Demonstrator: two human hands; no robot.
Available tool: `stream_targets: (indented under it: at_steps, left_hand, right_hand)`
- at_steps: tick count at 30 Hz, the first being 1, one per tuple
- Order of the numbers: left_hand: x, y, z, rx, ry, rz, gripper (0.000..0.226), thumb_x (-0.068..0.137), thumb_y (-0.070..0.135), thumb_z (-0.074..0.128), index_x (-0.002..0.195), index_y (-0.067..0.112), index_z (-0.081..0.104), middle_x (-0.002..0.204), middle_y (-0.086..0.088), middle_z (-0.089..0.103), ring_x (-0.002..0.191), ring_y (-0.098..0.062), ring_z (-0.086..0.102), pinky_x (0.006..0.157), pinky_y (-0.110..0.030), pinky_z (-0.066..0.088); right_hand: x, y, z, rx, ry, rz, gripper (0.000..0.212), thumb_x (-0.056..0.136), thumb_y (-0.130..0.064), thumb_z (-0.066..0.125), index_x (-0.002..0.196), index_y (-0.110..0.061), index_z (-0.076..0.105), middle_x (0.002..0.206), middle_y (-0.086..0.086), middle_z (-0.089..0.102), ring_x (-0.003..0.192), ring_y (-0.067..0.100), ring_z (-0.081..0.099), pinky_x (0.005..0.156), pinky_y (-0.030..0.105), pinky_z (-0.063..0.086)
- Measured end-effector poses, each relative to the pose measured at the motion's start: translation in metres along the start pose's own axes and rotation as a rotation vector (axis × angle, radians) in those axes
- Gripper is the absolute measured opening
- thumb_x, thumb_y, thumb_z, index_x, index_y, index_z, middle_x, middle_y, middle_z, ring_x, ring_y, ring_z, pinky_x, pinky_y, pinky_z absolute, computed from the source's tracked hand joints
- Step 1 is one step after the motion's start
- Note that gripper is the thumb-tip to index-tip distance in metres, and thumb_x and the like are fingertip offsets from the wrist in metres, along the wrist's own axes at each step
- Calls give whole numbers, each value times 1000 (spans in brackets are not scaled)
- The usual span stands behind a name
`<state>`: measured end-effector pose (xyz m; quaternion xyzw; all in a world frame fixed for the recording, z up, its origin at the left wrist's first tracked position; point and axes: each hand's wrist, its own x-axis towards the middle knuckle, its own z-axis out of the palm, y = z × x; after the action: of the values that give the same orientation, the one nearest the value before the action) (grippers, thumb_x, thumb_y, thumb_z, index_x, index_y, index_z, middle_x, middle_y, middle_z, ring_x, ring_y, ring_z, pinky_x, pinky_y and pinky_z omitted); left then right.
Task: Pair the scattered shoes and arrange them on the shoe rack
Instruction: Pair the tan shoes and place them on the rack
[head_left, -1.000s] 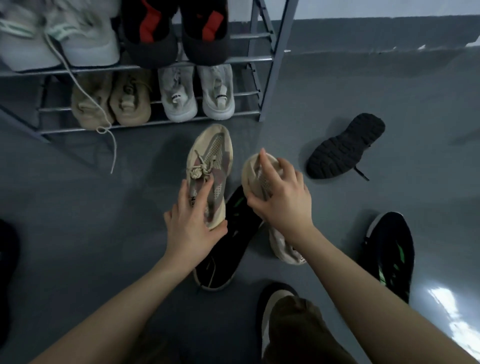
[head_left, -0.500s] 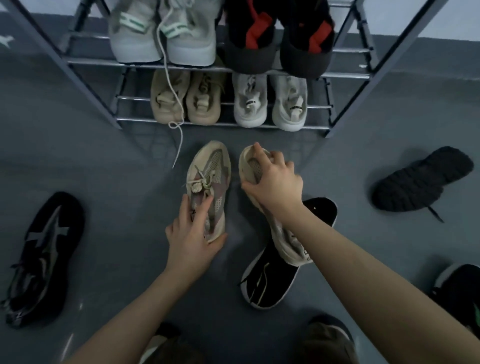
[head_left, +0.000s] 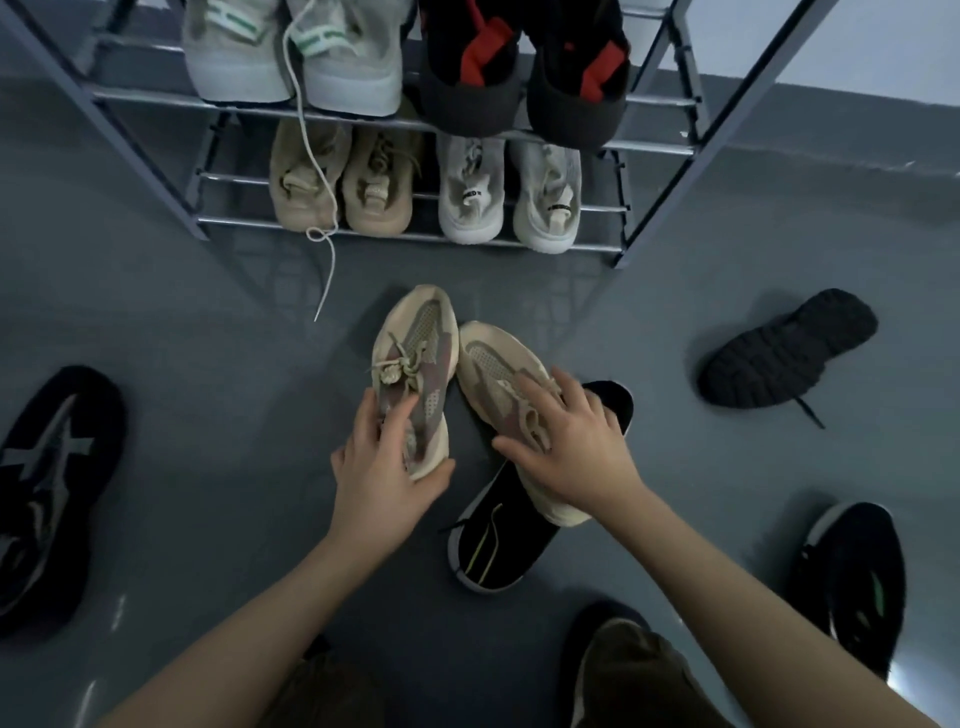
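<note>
The left hand (head_left: 382, 470) is gripping the heel of one beige-and-mauve mesh sneaker (head_left: 415, 364), thumb curled under it; the right hand (head_left: 566, 447) is resting with fingers spread over its mate (head_left: 498, 379), which is lying partly on a black slip-on shoe (head_left: 498, 535). Toes are nearly touching — this pair looks matched but not yet shelved. Four black shoes are lying loose: at 9 (head_left: 47, 488), at 4 (head_left: 852, 577), the slip-on, and one sole-up at 2 (head_left: 789, 348). At 12, the shoe rack (head_left: 670, 150) is already holding four pairs
</note>
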<state>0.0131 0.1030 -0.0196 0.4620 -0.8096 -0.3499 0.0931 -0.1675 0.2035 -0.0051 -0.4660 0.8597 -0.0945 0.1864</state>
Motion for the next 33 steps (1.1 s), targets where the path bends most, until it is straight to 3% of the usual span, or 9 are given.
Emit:
stream_targets:
  at_steps: [4, 8, 13, 18, 26, 30, 33]
  left_hand:
    - [-6, 10, 5, 13, 26, -26, 87, 70, 38, 76, 140, 29, 25, 156, -11, 9, 141, -27, 17, 106, -51, 20]
    - [-6, 3, 1, -112, -72, -150, 108, 63, 40, 80, 140, 47, 5, 155, -17, -4, 141, -33, 8, 109, -55, 14]
    - [2, -5, -6, 6, -37, -109, 108, 57, 45, 81, 140, 48, 10, 139, -6, 38, 126, -31, 36, 103, -50, 22]
    - [-3, -1, -7, -70, 26, -60, 98, 63, 38, 77, 139, 49, 17, 136, 3, 38, 126, -17, 38, 102, -45, 21]
    - [-24, 24, -36, -87, 218, 116, 84, 64, 30, 80, 136, 30, 37, 131, 0, 44, 121, -14, 40, 98, -31, 21]
    - [-39, 45, -63, -112, 302, 163, 83, 63, 32, 78, 135, 28, 37, 131, -3, 45, 122, -15, 38, 99, -35, 27]
    - [-48, 61, -81, -129, 366, 205, 81, 63, 33, 78, 133, 25, 38, 128, -5, 50, 121, -20, 43, 100, -46, 36]
  right_hand:
    - [-28, 9, 18, -56, -92, -25, 84, 75, -66, 56, 144, -42, 15, 157, 7, 9, 138, 35, 21, 108, 50, 29]
    - [-35, 20, 25, -114, -80, 14, 98, 69, -65, 62, 141, -50, -2, 157, 12, 4, 138, 36, 22, 106, 49, 30]
    - [-38, 30, 28, -94, -95, 15, 101, 64, -67, 62, 138, -56, -4, 155, 16, 5, 136, 37, 26, 103, 48, 33]
    - [-37, 24, 27, -67, -57, -13, 93, 68, -54, 66, 142, -48, 11, 132, 15, 34, 117, 36, 39, 99, 45, 32]
    - [-54, -10, -9, 121, 175, -41, 71, 74, -44, 64, 138, -44, 34, 129, 14, 42, 108, 36, 45, 91, 46, 40]
    - [-68, -35, -42, 147, 286, -70, 63, 74, -43, 65, 134, -39, 44, 131, 16, 43, 109, 36, 48, 90, 47, 42]
    - [-81, -52, -63, 177, 359, -81, 62, 75, -42, 66, 133, -38, 47, 133, 17, 43, 112, 37, 48, 91, 50, 42]
